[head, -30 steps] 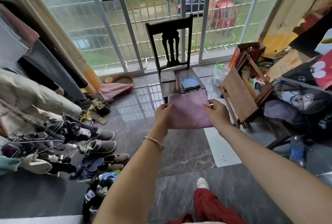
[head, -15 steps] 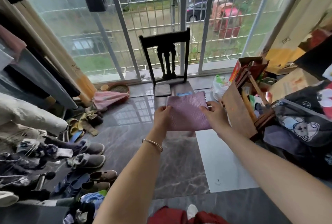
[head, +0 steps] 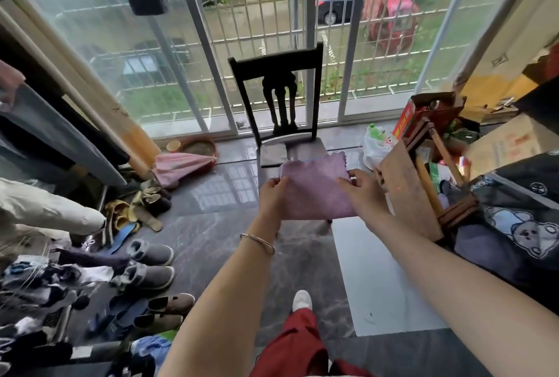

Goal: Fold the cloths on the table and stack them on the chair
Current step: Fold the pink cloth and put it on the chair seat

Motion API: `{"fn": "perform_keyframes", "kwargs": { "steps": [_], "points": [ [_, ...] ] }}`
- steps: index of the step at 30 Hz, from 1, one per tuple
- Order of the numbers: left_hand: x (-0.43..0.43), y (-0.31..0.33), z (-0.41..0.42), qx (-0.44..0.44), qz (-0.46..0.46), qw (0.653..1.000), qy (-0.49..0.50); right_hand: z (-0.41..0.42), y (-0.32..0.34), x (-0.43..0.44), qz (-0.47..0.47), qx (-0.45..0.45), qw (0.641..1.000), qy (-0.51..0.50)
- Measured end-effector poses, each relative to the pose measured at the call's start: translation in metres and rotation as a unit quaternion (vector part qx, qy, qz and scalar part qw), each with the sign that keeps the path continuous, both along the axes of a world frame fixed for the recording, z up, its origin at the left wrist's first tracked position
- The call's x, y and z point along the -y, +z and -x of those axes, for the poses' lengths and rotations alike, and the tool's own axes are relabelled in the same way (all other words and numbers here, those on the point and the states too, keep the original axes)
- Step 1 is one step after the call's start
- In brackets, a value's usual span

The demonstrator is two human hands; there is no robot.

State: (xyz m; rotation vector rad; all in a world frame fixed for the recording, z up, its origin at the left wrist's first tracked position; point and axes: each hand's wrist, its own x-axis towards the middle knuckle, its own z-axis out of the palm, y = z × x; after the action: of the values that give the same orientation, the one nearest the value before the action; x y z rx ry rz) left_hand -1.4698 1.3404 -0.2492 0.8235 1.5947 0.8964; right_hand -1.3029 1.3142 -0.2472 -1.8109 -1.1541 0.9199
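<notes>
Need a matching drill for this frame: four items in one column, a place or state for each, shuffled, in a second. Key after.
Column 1
1. purple cloth
2. chair
3. bracelet
4. grey shoes

Column 2
A. on the floor at the left
B. round the left wrist
C. gripped by the left hand and the right hand
D. standing in front of the barred window

Pairs: 1-C, 2-D, 3-B, 4-A
</notes>
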Motion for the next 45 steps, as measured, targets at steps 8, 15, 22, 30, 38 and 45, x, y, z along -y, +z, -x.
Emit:
{"fn": "perform_keyframes", "kwargs": {
  "steps": [8, 15, 22, 30, 38, 45],
  "points": [
    [-0.082, -0.008, 0.003, 0.011, 0.014, 1.0, -0.009, 0.004, -0.004, -0.077, 0.012, 0.019, 1.0, 0.002],
    [-0.148, -0.012, 0.006, 0.029, 0.026, 0.999, -0.018, 0.011, -0.004, -0.144, 0.015, 0.015, 1.0, -0.015],
    [-0.192, -0.023, 0.009, 0.02, 0.032, 0.999, -0.017, 0.015, -0.009, -0.186, 0.025, 0.023, 0.999, -0.017],
    [-0.228, -0.034, 0.004, 0.006, 0.048, 0.999, -0.007, 0.009, -0.022, -0.226, 0.041, 0.007, 0.999, -0.01],
    [-0.267, -0.039, -0.019, 0.036, 0.058, 0.997, 0.026, -0.014, -0.031, -0.277, 0.062, -0.004, 0.998, 0.022],
    [-0.304, -0.046, -0.049, 0.026, 0.047, 0.997, 0.057, -0.041, -0.043, -0.327, 0.088, -0.008, 0.995, 0.054]
  ]
}}
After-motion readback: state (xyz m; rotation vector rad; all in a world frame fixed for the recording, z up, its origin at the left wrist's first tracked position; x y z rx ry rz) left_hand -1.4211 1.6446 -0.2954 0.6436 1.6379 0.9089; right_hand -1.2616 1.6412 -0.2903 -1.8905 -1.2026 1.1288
